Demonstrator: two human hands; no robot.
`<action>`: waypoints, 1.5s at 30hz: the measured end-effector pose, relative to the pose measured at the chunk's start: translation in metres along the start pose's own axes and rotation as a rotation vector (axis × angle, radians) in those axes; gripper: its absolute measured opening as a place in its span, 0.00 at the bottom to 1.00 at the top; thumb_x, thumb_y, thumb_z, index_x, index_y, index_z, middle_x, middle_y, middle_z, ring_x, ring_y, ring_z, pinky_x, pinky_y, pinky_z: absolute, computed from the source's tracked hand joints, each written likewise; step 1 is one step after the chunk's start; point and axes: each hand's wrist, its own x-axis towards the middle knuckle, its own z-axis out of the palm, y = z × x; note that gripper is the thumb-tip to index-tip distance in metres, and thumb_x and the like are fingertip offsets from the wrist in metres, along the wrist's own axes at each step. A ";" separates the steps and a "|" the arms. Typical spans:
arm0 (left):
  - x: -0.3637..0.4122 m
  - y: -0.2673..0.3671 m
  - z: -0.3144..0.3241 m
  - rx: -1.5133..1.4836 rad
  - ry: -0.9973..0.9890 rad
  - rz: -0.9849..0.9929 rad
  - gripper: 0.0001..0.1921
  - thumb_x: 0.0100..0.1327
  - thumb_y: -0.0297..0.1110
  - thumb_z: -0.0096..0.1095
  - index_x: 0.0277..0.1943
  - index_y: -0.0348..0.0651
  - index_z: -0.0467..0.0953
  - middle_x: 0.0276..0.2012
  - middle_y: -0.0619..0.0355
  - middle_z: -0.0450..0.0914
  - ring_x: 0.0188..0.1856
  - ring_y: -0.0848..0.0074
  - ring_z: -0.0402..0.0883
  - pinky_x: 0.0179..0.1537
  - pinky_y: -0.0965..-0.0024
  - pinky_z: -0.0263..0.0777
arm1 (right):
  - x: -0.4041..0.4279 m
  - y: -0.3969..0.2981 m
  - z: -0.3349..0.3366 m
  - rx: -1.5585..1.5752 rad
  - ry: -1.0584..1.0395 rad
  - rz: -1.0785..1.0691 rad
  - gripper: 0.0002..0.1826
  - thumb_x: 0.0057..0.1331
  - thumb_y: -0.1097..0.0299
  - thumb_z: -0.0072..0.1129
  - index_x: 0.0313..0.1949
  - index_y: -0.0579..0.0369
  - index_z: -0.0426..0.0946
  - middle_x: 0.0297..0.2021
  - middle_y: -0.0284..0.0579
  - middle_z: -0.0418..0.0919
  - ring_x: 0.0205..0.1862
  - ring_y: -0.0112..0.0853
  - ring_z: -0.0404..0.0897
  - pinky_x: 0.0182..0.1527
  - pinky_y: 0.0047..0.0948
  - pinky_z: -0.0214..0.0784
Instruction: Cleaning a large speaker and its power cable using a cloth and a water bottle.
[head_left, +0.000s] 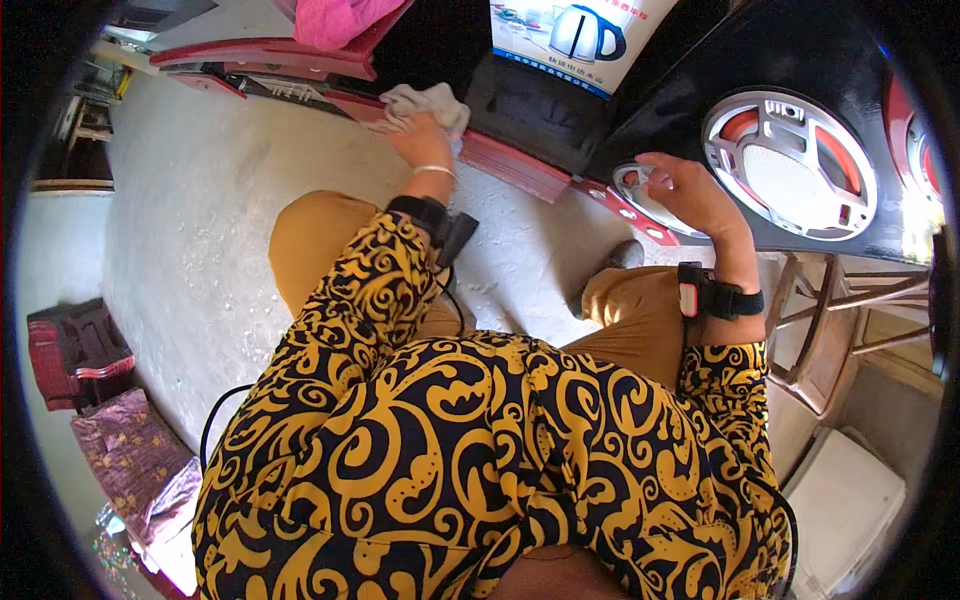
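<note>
My left hand (424, 142) is closed around a crumpled whitish cloth (439, 105). The cloth lies against the red front edge (514, 161) of a low black glossy cabinet (536, 120). Over to the right, my right hand (694, 191) is in front of a small silver speaker (652, 199), its fingers slightly apart and no object visible in them. Whether those fingertips touch the speaker, I cannot tell. Close beside that hand is a large round speaker (791, 165) with a silver frame and orange parts, set in a black panel.
A box (581, 45) with a kettle picture stands on the cabinet. Pink cloth (345, 22) lies at its upper left. A wooden chair (817, 330) and a white container (847, 510) stand at right. At left are a dark red case (79, 352) and a patterned cushion (135, 457).
</note>
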 end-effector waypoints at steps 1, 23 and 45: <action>-0.002 -0.003 0.000 0.324 -0.035 0.167 0.23 0.52 0.33 0.58 0.47 0.26 0.64 0.49 0.39 0.69 0.48 0.58 0.72 0.53 0.58 0.65 | 0.000 0.000 0.001 -0.019 0.003 -0.023 0.20 0.58 0.71 0.56 0.52 0.56 0.71 0.33 0.51 0.80 0.35 0.37 0.79 0.41 0.29 0.69; -0.201 0.159 -0.065 -1.193 -0.619 -0.272 0.24 0.51 0.33 0.66 0.46 0.32 0.62 0.42 0.44 0.68 0.46 0.62 0.69 0.50 0.63 0.63 | -0.002 0.024 0.012 -0.159 -0.029 -0.116 0.20 0.55 0.74 0.56 0.50 0.49 0.74 0.25 0.49 0.76 0.27 0.28 0.74 0.35 0.29 0.68; 0.151 -0.060 0.007 -0.815 0.572 -0.239 0.16 0.55 0.21 0.55 0.48 0.32 0.68 0.42 0.50 0.78 0.40 0.66 0.77 0.43 0.68 0.70 | 0.012 -0.008 0.000 -0.044 -0.035 -0.082 0.19 0.57 0.71 0.54 0.49 0.61 0.72 0.31 0.61 0.78 0.36 0.46 0.80 0.38 0.36 0.70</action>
